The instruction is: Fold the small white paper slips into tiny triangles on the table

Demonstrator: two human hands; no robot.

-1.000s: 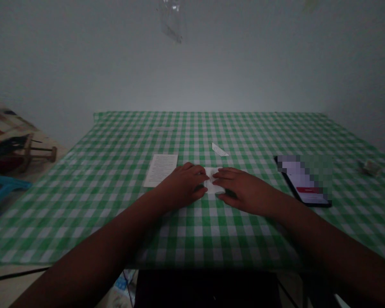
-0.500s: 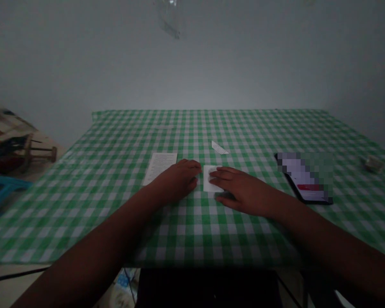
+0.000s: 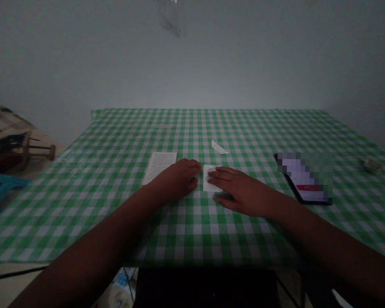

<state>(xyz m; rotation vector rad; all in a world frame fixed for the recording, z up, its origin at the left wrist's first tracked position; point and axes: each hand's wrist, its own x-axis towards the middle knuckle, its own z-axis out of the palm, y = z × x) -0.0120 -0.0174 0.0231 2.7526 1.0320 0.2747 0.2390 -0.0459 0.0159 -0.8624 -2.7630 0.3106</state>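
Observation:
My right hand lies flat, its outstretched fingers resting on a small white piece of paper that bears some print; part of the paper is covered by the fingers. My left hand rests just left of that paper, fingers slightly bent and apart, with nothing seen in it. Partly behind the left hand and forearm is a printed sheet. Farther back, a small slanted paper scrap with lines of print lies on the cloth.
A green-and-white checked tablecloth covers the table. On the right lie a phone, its screen partly pixelated, and a small object I cannot make out. A blue plastic frame and a wooden stool stand left of the table.
The right hand's fingers have slid very slightly left over the small paper. The left hand and the other papers look unmoved.

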